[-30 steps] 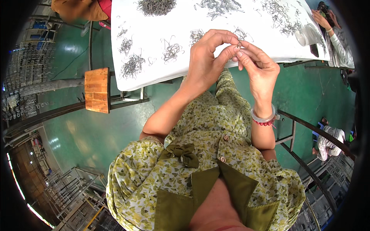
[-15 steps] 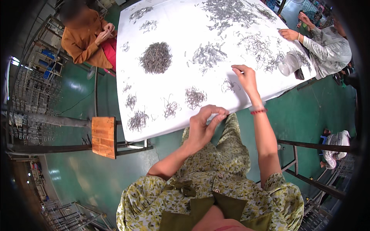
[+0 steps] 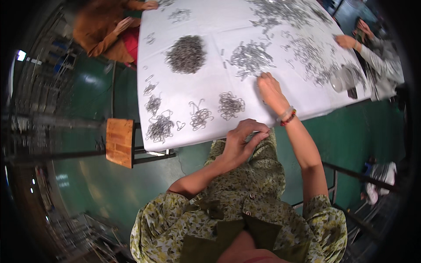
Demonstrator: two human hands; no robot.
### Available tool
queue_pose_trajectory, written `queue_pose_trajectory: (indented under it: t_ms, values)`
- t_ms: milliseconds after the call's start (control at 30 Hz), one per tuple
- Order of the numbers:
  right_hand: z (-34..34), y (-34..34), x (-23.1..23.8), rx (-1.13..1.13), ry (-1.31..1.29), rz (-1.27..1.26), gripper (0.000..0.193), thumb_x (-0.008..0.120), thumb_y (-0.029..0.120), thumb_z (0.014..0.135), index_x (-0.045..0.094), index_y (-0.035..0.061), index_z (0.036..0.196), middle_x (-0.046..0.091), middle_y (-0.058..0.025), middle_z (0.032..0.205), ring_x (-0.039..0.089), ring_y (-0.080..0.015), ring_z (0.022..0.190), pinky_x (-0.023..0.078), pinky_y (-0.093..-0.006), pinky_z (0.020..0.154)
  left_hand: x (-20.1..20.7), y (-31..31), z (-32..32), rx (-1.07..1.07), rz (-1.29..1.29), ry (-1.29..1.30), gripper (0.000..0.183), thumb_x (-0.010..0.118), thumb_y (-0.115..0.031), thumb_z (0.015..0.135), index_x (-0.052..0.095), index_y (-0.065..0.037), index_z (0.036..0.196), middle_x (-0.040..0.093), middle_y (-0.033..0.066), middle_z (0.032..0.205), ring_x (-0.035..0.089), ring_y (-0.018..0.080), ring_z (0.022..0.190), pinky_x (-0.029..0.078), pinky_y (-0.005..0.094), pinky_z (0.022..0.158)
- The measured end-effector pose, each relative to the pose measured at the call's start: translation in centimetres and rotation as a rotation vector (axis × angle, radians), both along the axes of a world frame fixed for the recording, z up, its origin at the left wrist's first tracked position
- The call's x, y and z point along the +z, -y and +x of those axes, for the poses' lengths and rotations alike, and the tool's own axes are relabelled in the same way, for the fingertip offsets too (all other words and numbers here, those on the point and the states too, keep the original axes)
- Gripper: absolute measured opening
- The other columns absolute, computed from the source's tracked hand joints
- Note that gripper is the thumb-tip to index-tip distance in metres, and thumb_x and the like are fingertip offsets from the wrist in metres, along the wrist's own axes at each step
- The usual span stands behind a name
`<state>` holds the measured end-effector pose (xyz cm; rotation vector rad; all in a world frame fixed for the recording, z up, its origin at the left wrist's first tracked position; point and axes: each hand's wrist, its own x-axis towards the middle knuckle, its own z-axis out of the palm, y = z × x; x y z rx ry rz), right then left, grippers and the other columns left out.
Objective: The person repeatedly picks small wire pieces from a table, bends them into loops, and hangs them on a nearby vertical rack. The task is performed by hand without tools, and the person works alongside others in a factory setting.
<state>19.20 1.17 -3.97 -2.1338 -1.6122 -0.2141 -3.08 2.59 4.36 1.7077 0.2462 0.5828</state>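
We have our right hand (image 3: 271, 90), grip unclear, by the near-right edge of the silver pile (image 3: 251, 57), our left hand (image 3: 242, 141), pinched, farther from it.

White cloth-covered tabletop (image 3: 208, 85) bright; left side dim. Small white light (image 3: 21, 55) at far left blown out. Glossy green floor (image 3: 90, 79) shows soft glare patches. Faint shadow just left of bare right hand (image 3: 271, 93). Motion blur: round dark-grey metal wire pile (image 3: 186, 55) smeared, grey metal racks (image 3: 33, 103) mushy. Fisheye bends edges; corners black.
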Motion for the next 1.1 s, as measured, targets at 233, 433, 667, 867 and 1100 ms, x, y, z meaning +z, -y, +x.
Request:
queue_pose_trajectory:
  t_ms: [233,433,667,867,1100]
  values:
    - [-3.7,5.3,9.1,-0.145,-1.006,0.248,0.024,0.061,-0.001,0.084,0.060,-0.0033,0.108,0.061,-0.0045,0.079,0.053,-0.0101,0.066,0.043,-0.0233,0.061,-0.5,-0.5,0.4,-0.009,-0.136,-0.020,0.014,0.066,-0.010,0.086,0.066,0.000,0.096,0.068,0.0069,0.092,0.063,0.0130,0.086,0.049,0.0273,0.079]
    - [-9.5,10.8,11.8,-0.052,-1.225,0.458,0.012,0.063,-0.011,0.081,0.064,-0.0097,0.093,0.062,-0.0093,0.080,0.057,-0.0127,0.064,0.048,-0.0235,0.058,-1.3,-0.8,1.2,0.010,-0.257,0.018,0.015,0.065,-0.008,0.086,0.066,0.002,0.097,0.069,0.0064,0.086,0.061,0.0076,0.081,0.050,0.0248,0.074]
    - [-11.2,10.4,12.5,-0.071,-1.115,0.532,0.010,0.064,-0.010,0.081,0.064,-0.0098,0.091,0.061,-0.0095,0.087,0.056,-0.0118,0.065,0.048,-0.0233,0.056,-0.5,-0.8,1.6,0.007,-0.227,0.059,0.014,0.067,-0.009,0.085,0.067,0.002,0.094,0.069,0.0065,0.083,0.062,0.0089,0.077,0.051,0.0249,0.070]
    - [-11.1,10.2,12.6,-0.098,-1.124,0.533,0.008,0.065,-0.008,0.081,0.065,-0.0071,0.090,0.064,-0.0082,0.082,0.053,-0.0077,0.062,0.040,-0.0188,0.052,-1.2,-1.4,1.2,-0.100,-0.196,0.055,0.016,0.068,-0.010,0.084,0.067,0.001,0.097,0.069,0.0083,0.085,0.064,0.0117,0.078,0.051,0.0264,0.072]
    - [-11.6,11.2,12.6,-0.168,-1.106,0.524,0.010,0.068,-0.007,0.080,0.066,-0.0057,0.090,0.064,-0.0052,0.077,0.052,-0.0050,0.061,0.039,-0.0166,0.053,-1.4,-9.0,2.1,0.083,0.044,-0.058,0.019,0.070,-0.013,0.081,0.069,-0.004,0.097,0.069,0.0069,0.093,0.062,0.0180,0.093,0.051,0.0320,0.077]
